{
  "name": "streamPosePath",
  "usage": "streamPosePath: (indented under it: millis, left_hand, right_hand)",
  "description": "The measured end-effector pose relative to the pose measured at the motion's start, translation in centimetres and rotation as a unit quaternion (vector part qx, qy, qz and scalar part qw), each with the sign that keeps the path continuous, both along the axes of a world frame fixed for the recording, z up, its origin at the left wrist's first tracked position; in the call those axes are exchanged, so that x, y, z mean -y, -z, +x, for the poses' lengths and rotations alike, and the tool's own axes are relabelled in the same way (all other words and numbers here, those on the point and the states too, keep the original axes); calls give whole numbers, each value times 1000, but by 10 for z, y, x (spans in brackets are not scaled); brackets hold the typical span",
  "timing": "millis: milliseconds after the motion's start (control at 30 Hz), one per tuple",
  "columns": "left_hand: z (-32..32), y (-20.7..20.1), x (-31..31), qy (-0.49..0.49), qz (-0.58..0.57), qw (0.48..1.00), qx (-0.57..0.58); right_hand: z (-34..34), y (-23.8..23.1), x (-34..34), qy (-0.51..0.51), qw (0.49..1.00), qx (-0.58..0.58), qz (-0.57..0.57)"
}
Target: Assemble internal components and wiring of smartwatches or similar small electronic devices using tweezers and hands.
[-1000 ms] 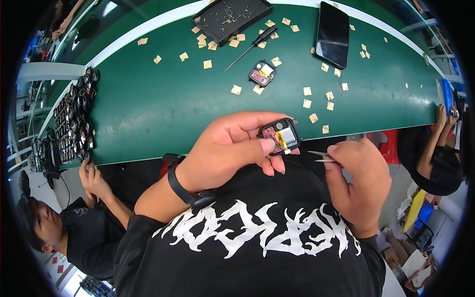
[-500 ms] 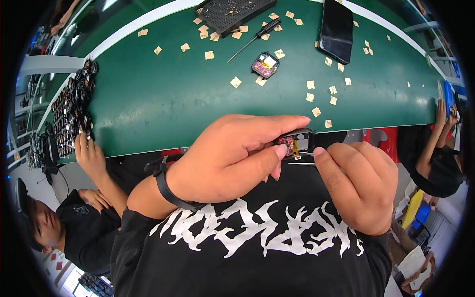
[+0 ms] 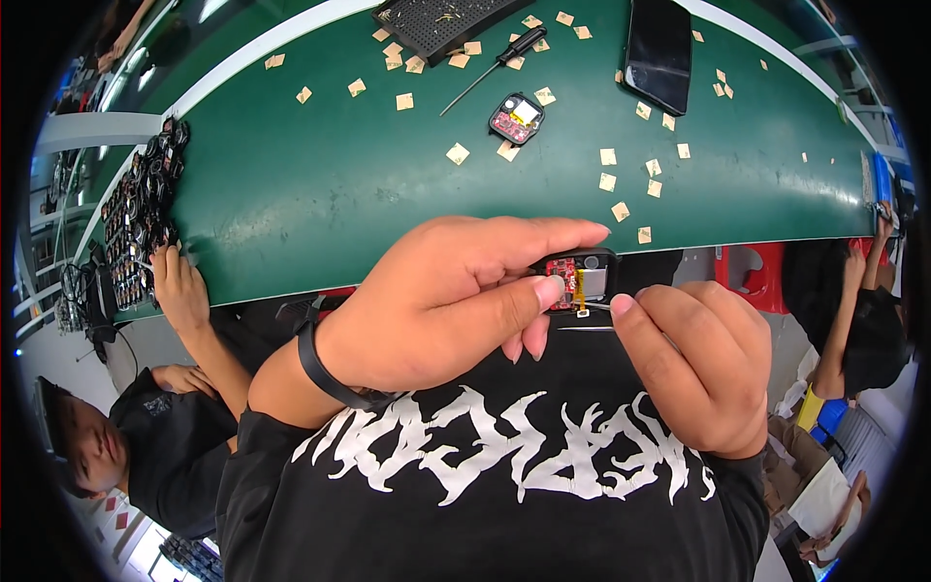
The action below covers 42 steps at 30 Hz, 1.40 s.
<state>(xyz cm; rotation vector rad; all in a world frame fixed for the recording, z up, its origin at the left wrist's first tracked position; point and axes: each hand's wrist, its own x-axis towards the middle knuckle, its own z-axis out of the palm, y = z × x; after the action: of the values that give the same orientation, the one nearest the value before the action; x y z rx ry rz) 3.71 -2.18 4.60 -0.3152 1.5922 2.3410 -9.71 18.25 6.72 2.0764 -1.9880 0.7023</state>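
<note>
- While the left hand (image 3: 456, 291) pinches a small black case (image 3: 612, 276) between its thumb above and its fingers beneath, the index finger stretches along the far edge of this case.
- The small black case is open, and it is held in the air, before the near edge of the green table (image 3: 320, 204).
- Inside it are a red circuit board (image 3: 557, 268), partly covered by the thumb, a yellow strip (image 3: 581, 283), a silver-grey block (image 3: 593, 282) and one round grey part in the far corner.
- A small white connector (image 3: 583, 313) sticks out over the near side of the case.
- The right hand (image 3: 698, 359) pinches metal tweezers (image 3: 590, 328) between thumb and fingers; their two prongs stand apart, one of them close to the connector, but I cannot tell if it touches.
- On the table lies a second black case (image 3: 517, 120), also open, and it contains a red board, a yellow strip and a white block.
- At the far edge, a black perforated tray (image 3: 456, 39) holds thin gold-coloured pieces (image 3: 447, 16).
- Near the tray lies a screwdriver (image 3: 495, 70), with beige paper squares (image 3: 458, 154) scattered around.
- Farther right lies a black phone (image 3: 659, 58).
- At the left end, beside many black devices (image 3: 145, 204), is a co-worker's hand (image 3: 181, 286).
</note>
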Motion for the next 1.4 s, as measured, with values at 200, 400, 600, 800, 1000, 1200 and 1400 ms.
streamPosePath:
  millis: [200, 400, 600, 800, 1000, 1200, 1400]
  left_hand:
    - [0, 2, -1, -6, 19, 1000, 9]
    - [-1, 3, -1, -12, 29, 1000, -3]
    - [0, 4, 0, -16, 13, 999, -37]
    - [1, 3, 2, -12, 7, 1000, -21]
    - [1, 3, 1, -5, 1, 1000, -30]
    - [0, 0, 3, -1, -13, 1000, -15]
    - [0, 0, 4, 8, -20, 1000, -16]
  right_hand:
    - [0, 1, -3, 7, 1000, -1, -15]
    - [-3, 5, -2, -3, 999, 48, -17]
    - [-4, 13, -2, -2, 992, 121, -34]
    - [-1, 9, -2, 1, 997, 75, 0]
    - [4, 7, 2, 7, 1000, -16, -14]
    - [4, 10, 3, 0, 1000, 17, 1]
    - [4, 12, 4, -21, 1000, 17, -12]
